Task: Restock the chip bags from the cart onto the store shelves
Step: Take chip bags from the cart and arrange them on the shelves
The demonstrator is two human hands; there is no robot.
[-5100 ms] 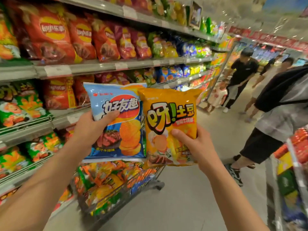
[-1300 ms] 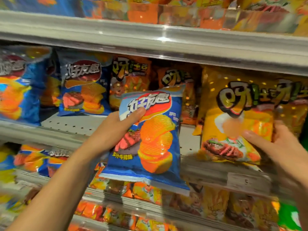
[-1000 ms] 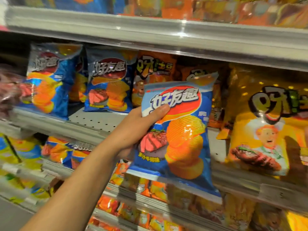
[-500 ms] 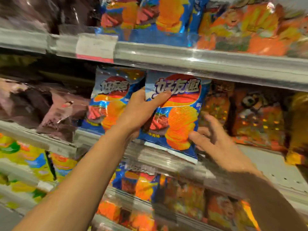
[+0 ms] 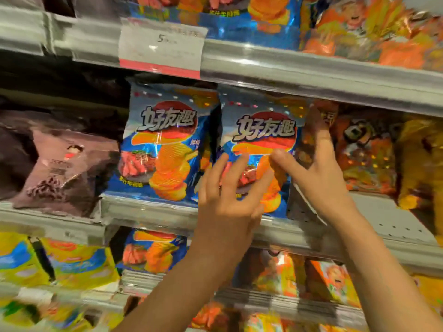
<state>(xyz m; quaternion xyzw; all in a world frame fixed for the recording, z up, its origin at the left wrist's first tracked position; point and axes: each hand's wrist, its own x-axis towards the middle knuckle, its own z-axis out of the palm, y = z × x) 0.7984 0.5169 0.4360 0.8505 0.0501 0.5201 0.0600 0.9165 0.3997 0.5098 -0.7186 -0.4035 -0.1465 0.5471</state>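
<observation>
Upright on the middle shelf [image 5: 395,226] a blue chip bag [image 5: 261,130] is seen, its glossy foil face printed with white characters over a red oval, ridged orange chips and a piece of meat. It is set just beside a second blue bag [image 5: 163,144] of the same print on its left; the two are touching or nearly so at their edges. The left hand [image 5: 225,200] is laid against the lower front of the bag with fingers spread and nearly straight, so nothing is clasped by it. The right hand [image 5: 318,178] is placed at the bag's right edge, thumb across the front and index finger raised along the side; whether the bag is pinched or merely steadied cannot be told, though the fingers look relaxed and open.

To the right, orange bags [image 5: 364,152] with a cartoon figure are stood, and a darker yellow one past them. To the left, a dull brown-purple bag [image 5: 62,168] is slumped at a tilt. The shelf is of pale perforated metal with a clear plastic front rail. On the rail of the shelf above, a white price tag [image 5: 160,46] with a red lower band is fixed, and more blue and orange bags are stacked over it. Below, yellow, blue and orange bags are lined in rows, blurred.
</observation>
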